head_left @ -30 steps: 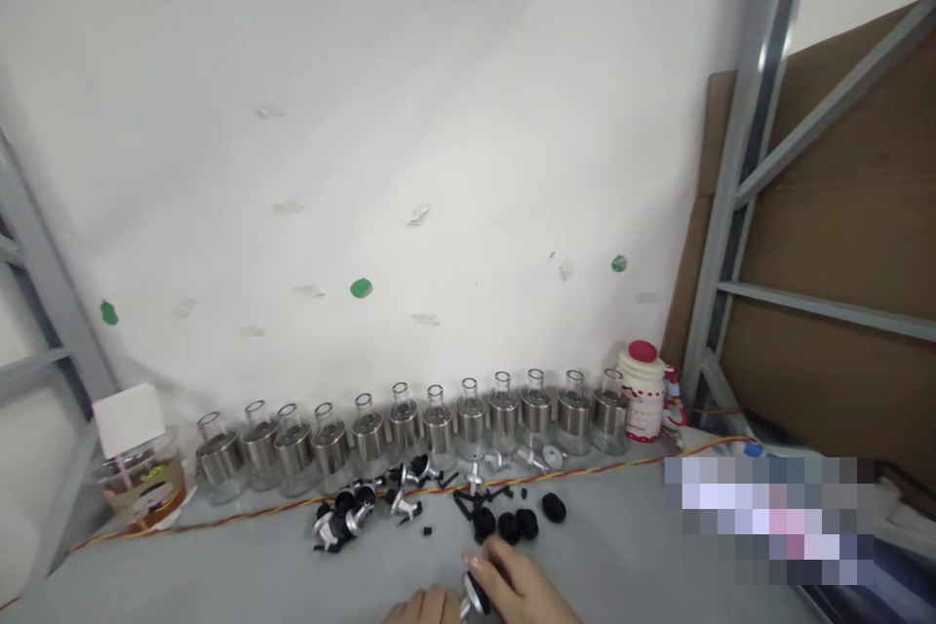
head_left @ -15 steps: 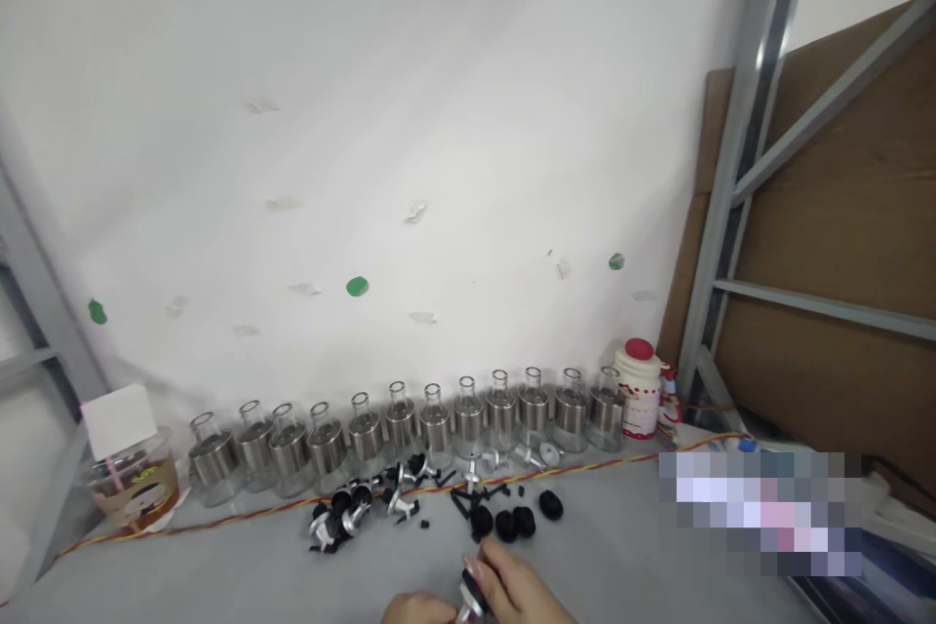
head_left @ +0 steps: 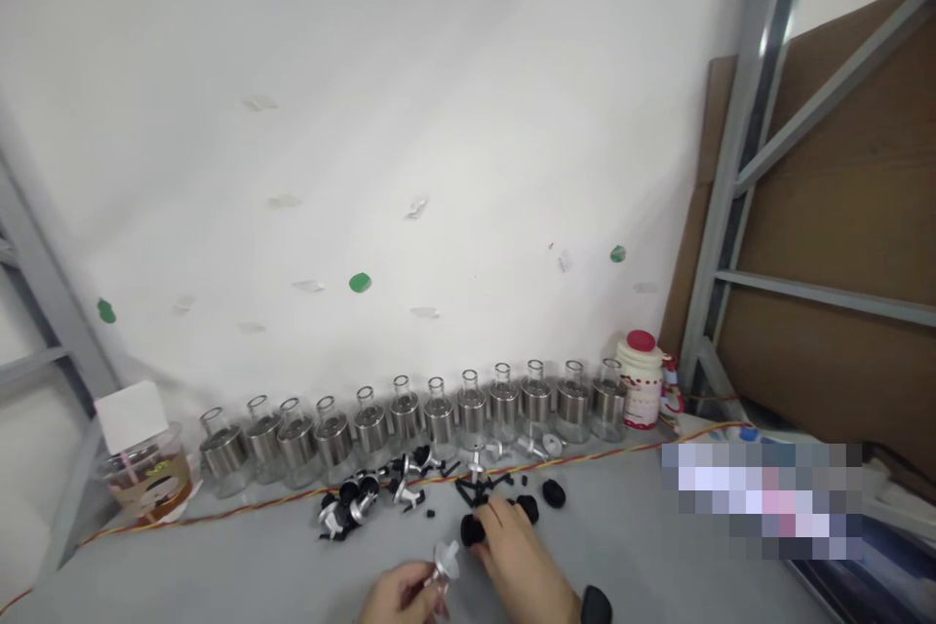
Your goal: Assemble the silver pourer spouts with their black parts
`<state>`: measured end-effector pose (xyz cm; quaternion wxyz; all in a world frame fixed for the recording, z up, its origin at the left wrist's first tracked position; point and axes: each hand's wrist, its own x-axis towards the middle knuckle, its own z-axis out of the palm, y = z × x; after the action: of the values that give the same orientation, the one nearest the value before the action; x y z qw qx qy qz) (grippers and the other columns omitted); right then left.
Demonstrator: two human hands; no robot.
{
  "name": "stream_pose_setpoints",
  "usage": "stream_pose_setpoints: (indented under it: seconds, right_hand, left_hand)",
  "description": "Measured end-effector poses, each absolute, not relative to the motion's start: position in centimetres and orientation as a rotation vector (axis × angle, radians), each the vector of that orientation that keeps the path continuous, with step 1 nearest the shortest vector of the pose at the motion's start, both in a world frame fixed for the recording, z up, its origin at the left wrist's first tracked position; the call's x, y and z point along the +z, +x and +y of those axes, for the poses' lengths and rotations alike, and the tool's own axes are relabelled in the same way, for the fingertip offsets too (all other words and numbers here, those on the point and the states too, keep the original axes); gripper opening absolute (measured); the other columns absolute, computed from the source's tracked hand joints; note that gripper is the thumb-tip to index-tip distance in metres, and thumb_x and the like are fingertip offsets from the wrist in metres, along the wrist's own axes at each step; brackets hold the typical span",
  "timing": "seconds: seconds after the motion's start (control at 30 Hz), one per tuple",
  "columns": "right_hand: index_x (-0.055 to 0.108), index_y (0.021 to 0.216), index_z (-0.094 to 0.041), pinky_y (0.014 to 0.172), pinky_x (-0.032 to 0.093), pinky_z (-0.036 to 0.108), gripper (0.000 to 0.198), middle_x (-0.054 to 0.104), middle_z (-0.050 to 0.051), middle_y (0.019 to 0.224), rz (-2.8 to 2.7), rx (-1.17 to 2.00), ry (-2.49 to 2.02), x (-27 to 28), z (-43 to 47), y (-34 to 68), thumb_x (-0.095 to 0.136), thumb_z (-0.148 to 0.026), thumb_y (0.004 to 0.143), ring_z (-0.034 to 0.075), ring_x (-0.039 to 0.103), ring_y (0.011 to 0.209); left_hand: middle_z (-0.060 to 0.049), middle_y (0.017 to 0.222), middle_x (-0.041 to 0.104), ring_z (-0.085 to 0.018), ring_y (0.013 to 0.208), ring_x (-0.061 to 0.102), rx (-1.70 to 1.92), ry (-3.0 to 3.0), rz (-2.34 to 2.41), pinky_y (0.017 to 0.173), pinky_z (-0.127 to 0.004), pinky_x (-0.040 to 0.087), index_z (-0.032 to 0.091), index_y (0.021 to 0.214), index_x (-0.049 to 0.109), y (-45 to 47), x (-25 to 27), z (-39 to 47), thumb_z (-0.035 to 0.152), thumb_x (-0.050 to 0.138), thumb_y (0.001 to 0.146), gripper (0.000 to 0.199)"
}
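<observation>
Grey tabletop (head_left: 241,575); white wall behind. Landmark: row of glass bottles (head_left: 409,417). Iced drink cup (head_left: 146,483) at its left end. In front, left hand (head_left: 399,597) pinches silver funnel part (head_left: 443,564); right hand (head_left: 523,565) fingers curl on black cap (head_left: 472,530). Red-lidded jug (head_left: 641,393) at right end.

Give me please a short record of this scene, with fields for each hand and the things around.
left hand: holds a silver part at the bottom edge
right hand: fingertips on a black cap
table: grey
loose parts: black and silver, scattered behind the hands
bottles: row of glass ones with metal bands along the wall
cable: red-yellow, in front of the bottles
jug: white, red lid, right end of row
cup: far left
</observation>
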<state>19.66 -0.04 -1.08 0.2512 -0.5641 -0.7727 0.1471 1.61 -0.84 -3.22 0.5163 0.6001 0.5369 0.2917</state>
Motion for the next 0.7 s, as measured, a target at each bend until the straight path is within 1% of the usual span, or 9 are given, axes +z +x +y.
stream_pose_setpoints:
  seconds: [0.13,0.23,0.3,0.37,0.4,0.47,0.57,0.63,0.7]
  right_hand:
    - [0.05,0.12,-0.015,0.087,0.04,0.04,0.037,0.059,0.013,0.108,-1.975,0.493,-1.434,-0.6,-0.3,19.7,0.045,-0.017,0.083,0.026,0.053,0.096]
    - [0.053,0.115,-0.016,0.077,0.044,0.03,0.034,0.063,0.008,0.09,-1.899,0.782,-1.24,-0.5,-0.7,20.1,0.043,-0.029,0.086,0.019,0.058,0.081]
    - [0.054,0.111,-0.015,0.067,0.045,0.025,0.034,0.063,0.004,0.079,-1.872,0.979,-1.157,-0.7,-1.0,20.1,0.049,-0.03,0.082,0.017,0.058,0.071]
    - [0.056,0.104,-0.015,0.061,0.043,0.022,0.029,0.061,0.001,0.072,-1.83,1.033,-1.136,-1.0,-1.0,20.0,0.053,-0.028,0.078,0.015,0.056,0.067]
    - [0.058,0.099,-0.016,0.061,0.042,0.022,0.024,0.06,0.0,0.07,-1.798,1.013,-1.143,-1.1,-0.9,20.1,0.054,-0.027,0.078,0.015,0.055,0.067]
    - [0.06,0.086,-0.017,0.061,0.041,0.022,0.015,0.06,0.0,0.069,-1.728,0.917,-1.168,-1.3,-0.5,20.5,0.053,-0.028,0.079,0.015,0.055,0.067]
    - [0.058,0.069,-0.018,0.062,0.04,0.024,0.023,0.059,0.001,0.067,-1.639,0.694,-1.24,-1.4,0.9,21.8,0.048,-0.033,0.083,0.016,0.054,0.065]
    - [0.055,0.064,-0.019,0.06,0.04,0.025,0.03,0.057,0.001,0.063,-1.608,0.581,-1.296,-1.5,1.7,22.7,0.044,-0.036,0.085,0.016,0.053,0.062]
    - [0.056,0.067,-0.019,0.06,0.04,0.026,0.03,0.058,0.002,0.064,-1.593,0.554,-1.322,-1.6,2.0,23.1,0.043,-0.038,0.086,0.017,0.054,0.062]
  left_hand:
    - [-0.002,0.068,0.06,-0.014,0.055,0.056,0.761,1.484,1.341,0.049,-0.023,0.04,0.012,0.084,0.063,1.4,-4.1,-0.6,0.054,0.055,0.067,0.045]
    - [-0.006,0.078,0.064,-0.017,0.06,0.059,0.819,1.643,1.395,0.052,-0.024,0.044,0.012,0.092,0.064,2.2,-4.2,-0.4,0.043,0.049,0.075,0.039]
    - [-0.007,0.079,0.066,-0.018,0.065,0.06,0.805,1.786,1.409,0.06,-0.025,0.046,0.014,0.089,0.067,3.0,-3.9,-0.3,0.034,0.047,0.076,0.031]
    - [-0.007,0.078,0.067,-0.018,0.069,0.061,0.76,1.861,1.405,0.065,-0.025,0.047,0.016,0.084,0.068,3.8,-3.4,-0.4,0.026,0.051,0.073,0.023]
    - [-0.006,0.079,0.067,-0.018,0.07,0.061,0.737,1.884,1.404,0.066,-0.025,0.047,0.016,0.085,0.068,4.0,-3.1,-0.3,0.023,0.055,0.069,0.022]
    - [-0.006,0.088,0.065,-0.018,0.074,0.06,0.698,1.957,1.421,0.073,-0.026,0.047,0.016,0.096,0.066,4.0,-2.6,-0.2,0.017,0.06,0.063,0.034]
    - [-0.011,0.109,0.057,-0.021,0.095,0.056,0.656,2.119,1.558,0.089,-0.03,0.041,0.015,0.119,0.053,3.2,-2.3,0.3,0.014,0.057,0.064,0.054]
    - [-0.014,0.114,0.053,-0.023,0.105,0.052,0.64,2.182,1.692,0.092,-0.034,0.039,0.012,0.121,0.051,2.6,-2.5,0.8,0.017,0.053,0.069,0.052]
    - [-0.015,0.113,0.053,-0.025,0.104,0.052,0.64,2.214,1.804,0.09,-0.036,0.04,0.011,0.12,0.051,2.3,-3.1,1.3,0.021,0.049,0.074,0.047]
